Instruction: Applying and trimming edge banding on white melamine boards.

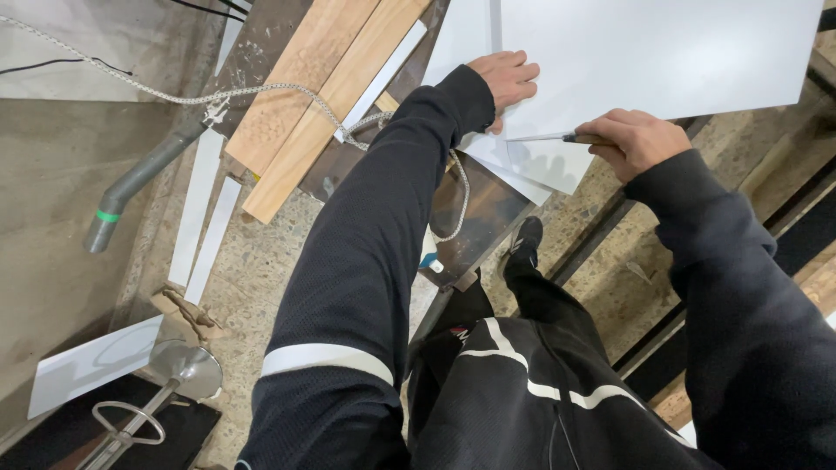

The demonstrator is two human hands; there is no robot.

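My left hand [505, 77] presses flat on a large white sheet [662, 52] near its lower left edge, fingers spread a little. A thin knife [553, 137] is gripped in my right hand [634, 139], and its blade lies across the sheet's lower corner, pointing left toward my left hand. More white sheet pieces [522, 174] lie under that corner. Both arms are in dark sleeves, the left one with a white band.
Two wooden planks [322, 96] lie left of the sheet with a braided rope [261, 90] across them. White strips [205, 218] and a grey pipe [131, 187] lie on the speckled floor. A metal funnel-shaped tool [178, 370] sits lower left. My shoe [525, 237] stands below the sheet.
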